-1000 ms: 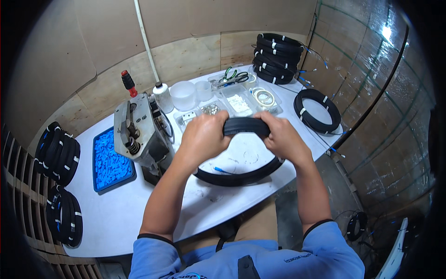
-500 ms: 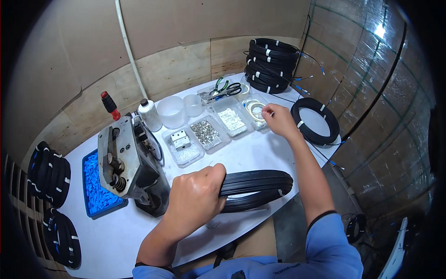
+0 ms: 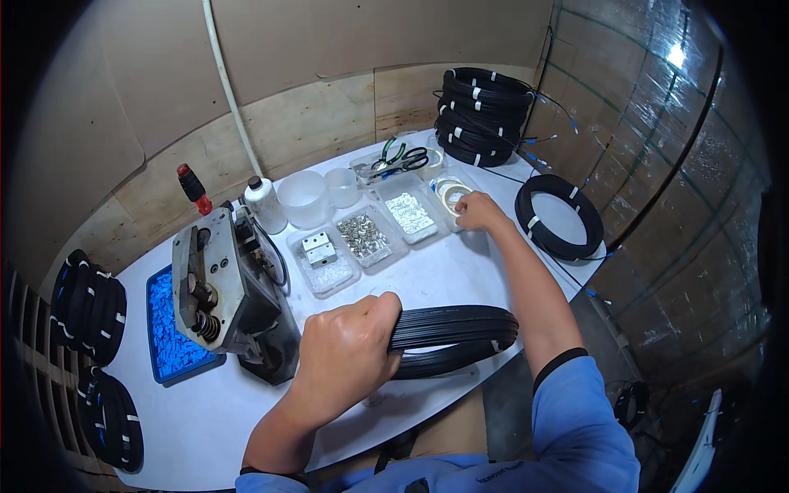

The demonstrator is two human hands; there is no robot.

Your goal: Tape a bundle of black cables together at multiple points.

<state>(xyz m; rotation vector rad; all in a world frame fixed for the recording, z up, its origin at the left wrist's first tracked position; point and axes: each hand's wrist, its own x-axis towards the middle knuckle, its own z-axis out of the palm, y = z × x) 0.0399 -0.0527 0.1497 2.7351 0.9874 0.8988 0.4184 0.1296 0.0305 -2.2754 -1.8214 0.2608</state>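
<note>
A coil of black cable (image 3: 448, 322) is gripped by my left hand (image 3: 349, 349), its fingers wrapped round one side. The loop sticks out to the right above the table's front edge. Farther off, my right hand (image 3: 478, 212) reaches to a clear tray holding cream-coloured tape rolls (image 3: 448, 191). Its fingers are pinched together at the rolls' right edge, and what lies between the fingertips is hidden. Left of it stands a clear bin of small white pieces (image 3: 408, 215), then a bin of metal terminals (image 3: 364, 236).
A heavy metal press (image 3: 234, 287) stands at left beside a blue tray of blue connectors (image 3: 174, 329). Stacked black cable coils (image 3: 481, 115) rise at the back right, with a single coil (image 3: 559, 218) nearer. Scissors (image 3: 403, 163) lie behind the bins. A white bottle (image 3: 265, 204) stands near the press.
My right hand has moved slightly left and down along the tape rolls. My left hand keeps its grip on the cable coil, which has dipped very slightly.
</note>
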